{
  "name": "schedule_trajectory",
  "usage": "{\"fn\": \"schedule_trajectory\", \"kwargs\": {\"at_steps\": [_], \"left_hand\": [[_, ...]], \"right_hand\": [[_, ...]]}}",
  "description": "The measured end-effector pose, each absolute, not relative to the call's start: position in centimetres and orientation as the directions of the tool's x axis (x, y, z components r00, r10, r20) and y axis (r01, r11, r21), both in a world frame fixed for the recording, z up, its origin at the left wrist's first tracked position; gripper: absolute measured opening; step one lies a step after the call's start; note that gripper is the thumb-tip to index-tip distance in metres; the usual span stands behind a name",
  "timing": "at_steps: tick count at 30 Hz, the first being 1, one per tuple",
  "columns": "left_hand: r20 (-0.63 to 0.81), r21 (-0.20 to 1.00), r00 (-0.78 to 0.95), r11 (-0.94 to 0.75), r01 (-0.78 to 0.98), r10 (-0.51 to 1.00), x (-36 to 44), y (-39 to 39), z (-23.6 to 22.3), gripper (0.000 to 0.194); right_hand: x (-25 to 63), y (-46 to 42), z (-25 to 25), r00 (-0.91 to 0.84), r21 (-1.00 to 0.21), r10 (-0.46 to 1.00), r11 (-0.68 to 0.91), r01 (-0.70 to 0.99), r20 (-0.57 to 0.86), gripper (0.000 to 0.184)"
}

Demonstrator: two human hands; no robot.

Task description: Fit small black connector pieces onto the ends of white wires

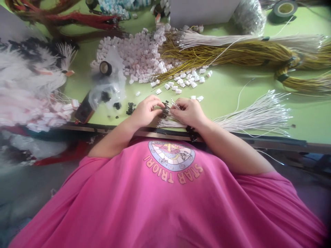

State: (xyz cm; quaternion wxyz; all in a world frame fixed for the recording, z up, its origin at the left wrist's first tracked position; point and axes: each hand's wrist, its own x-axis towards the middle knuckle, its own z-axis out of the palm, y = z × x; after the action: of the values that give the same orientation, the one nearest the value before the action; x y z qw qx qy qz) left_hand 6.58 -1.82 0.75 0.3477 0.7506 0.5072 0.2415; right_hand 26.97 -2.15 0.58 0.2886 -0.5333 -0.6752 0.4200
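Close to the table's front edge, my right hand (188, 111) is closed in a pinch on a few white wires with silvery tips. My left hand (148, 111) faces it, thumb and forefinger curled together; small dark pieces (167, 103) show at its fingertips, too small to name. Beneath both hands lies a bundle of white wires (250, 115), which fans out to the right past my right forearm. Small black pieces (131, 108) lie just left of my left hand. Several loose white connectors (178, 91) are scattered beyond the hands.
Behind is a large heap of white connectors (139, 51). Yellow-brown wire bundles (232, 57) stretch across the back right, near a tape roll (285, 8). At left are a black tape roll (105, 68), a plastic bag (113, 82), a dark phone-like object (84, 108) and piled white wires (31, 75).
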Motion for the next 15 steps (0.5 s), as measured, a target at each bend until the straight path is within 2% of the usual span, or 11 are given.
{"fn": "schedule_trajectory", "kwargs": {"at_steps": [2,4,6,10,15], "left_hand": [[-0.007,0.700,0.351,-0.246,0.671,0.936,5.2,-1.5,1.3,0.031],[-0.010,0.626,0.312,-0.237,0.743,0.950,3.9,-1.3,1.6,0.036],[-0.022,0.557,0.313,-0.249,0.792,0.949,3.1,-1.4,1.5,0.029],[-0.094,0.445,0.395,-0.316,0.838,0.914,3.3,-1.8,0.5,0.020],[-0.090,0.424,0.398,-0.327,0.845,0.913,4.5,-1.8,0.1,0.019]], "right_hand": [[27.2,-2.0,0.7,-0.263,-0.900,0.961,0.039,0.435,-0.086,0.014],[27.4,-1.9,0.8,-0.259,-0.914,0.947,-0.072,0.400,-0.188,0.018],[27.6,-1.9,0.8,-0.259,-0.915,0.926,-0.168,0.368,-0.274,0.022],[27.5,-2.0,0.9,-0.253,-0.923,0.919,-0.215,0.320,-0.302,0.022],[27.2,-2.0,1.3,-0.236,-0.912,0.920,-0.221,0.345,-0.312,0.012]]}}
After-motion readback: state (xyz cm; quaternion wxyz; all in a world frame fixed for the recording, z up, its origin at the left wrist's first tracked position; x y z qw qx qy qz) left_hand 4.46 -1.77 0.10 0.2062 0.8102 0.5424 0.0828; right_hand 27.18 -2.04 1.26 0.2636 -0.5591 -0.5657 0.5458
